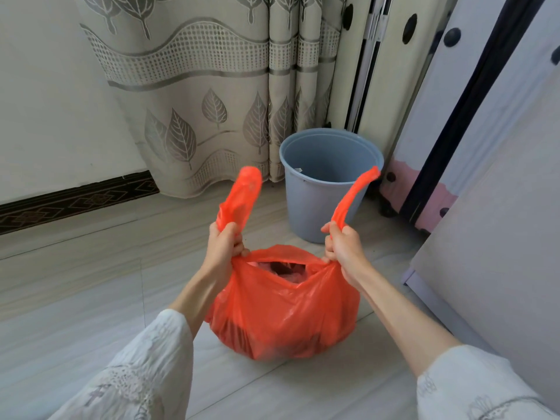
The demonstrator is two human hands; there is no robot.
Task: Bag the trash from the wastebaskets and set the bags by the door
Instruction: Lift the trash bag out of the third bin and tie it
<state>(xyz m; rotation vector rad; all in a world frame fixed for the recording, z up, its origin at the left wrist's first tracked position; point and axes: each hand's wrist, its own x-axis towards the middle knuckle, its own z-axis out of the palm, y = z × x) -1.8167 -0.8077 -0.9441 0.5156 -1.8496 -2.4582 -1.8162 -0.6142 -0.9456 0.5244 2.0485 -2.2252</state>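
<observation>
On floor tiles before blue wastebasket [328,183]: full orange trash bag [281,313], mouth gaping. Left hand [225,242] and right hand [342,245] fisted round handle strips. Thin, soft, slippery film, probably light; best gripped low at handle roots.

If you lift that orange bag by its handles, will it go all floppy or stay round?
Probably floppy: the orange bag is thin, wrinkly plastic, sagging on the floor. It looks stuffed, so likely a bit heavy. The left hand and right hand grip the handles; the mouth gapes, so trash might spill.
</observation>
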